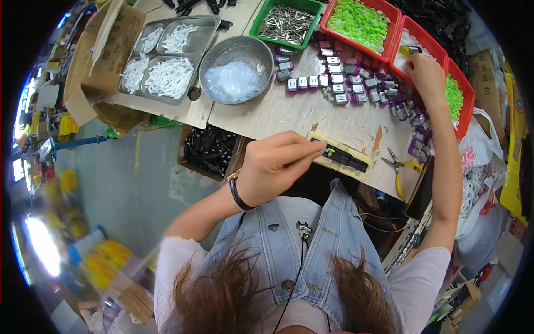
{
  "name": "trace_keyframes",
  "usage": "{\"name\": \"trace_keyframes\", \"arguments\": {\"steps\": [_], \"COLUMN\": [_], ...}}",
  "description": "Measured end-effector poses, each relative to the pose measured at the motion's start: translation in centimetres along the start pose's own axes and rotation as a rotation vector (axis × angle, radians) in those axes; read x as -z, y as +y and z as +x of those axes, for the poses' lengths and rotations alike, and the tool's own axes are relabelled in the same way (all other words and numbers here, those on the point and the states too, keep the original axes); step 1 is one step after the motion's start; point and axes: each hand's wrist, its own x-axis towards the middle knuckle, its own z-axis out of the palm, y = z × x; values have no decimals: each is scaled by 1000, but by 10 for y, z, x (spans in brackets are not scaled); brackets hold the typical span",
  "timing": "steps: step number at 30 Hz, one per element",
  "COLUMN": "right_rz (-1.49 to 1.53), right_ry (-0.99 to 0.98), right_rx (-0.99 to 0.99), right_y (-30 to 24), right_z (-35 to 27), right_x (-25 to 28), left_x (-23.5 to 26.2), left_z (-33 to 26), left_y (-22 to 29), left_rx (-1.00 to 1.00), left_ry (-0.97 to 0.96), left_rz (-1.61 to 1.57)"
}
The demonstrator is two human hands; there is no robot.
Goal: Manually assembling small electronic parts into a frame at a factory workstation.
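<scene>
My left hand (pixel 281 164) reaches to the near table edge, with thumb and forefinger pinched at the left end of a long black plastic part (pixel 351 160). That part lies in a pale yellow fixture block (pixel 317 135); a small green piece (pixel 329 151) shows by the fingertips. My right hand (pixel 426 75) is stretched to the far right, its fingers closed down in a red bin (pixel 399 62) of small white pieces (pixel 409 40). Whatever those fingertips hold is hidden. A small yellow item (pixel 410 49) sits just beyond them.
Purple-and-metal parts (pixel 338 88) are scattered mid-table. Yellow-handled pliers (pixel 399 167) lie right of the fixture. Further bins hold green pieces (pixel 356 25) and metal pins (pixel 285 25). At left stand a metal bowl (pixel 207 89) and a tray (pixel 192 58) of white pieces.
</scene>
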Motion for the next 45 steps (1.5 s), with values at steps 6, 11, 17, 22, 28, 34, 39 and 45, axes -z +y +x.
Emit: {"name": "trace_keyframes", "arguments": {"steps": [6,11,17,22,28,34,39,45], "right_rz": [78,186,243,181,1053,1639,1664,1396], "right_ry": [32,35,-29,1,81,-129,-73,178], "right_rx": [69,-17,-58,-84,-258,-246,-266,68], "right_y": [13,16,8,-4,-43,-170,-177,-181], "right_z": [-4,-16,-2,3,-50,-174,-186,-191], "right_x": [-1,8,7,9,48,96,99,89], "left_x": [-21,-33,-36,-33,-29,-29,-25,-19], "left_z": [-3,1,-11,-17,-17,-16,-22,-26], "left_y": [4,2,8,-1,-8,0,-2,-6], "left_rx": [431,482,472,531,481,525,557,592], "left_ry": [158,95,106,90,113,57,0,-40], "left_rz": [-717,-969,-1051,-1072,-1054,-1116,-1158,-1139]}}
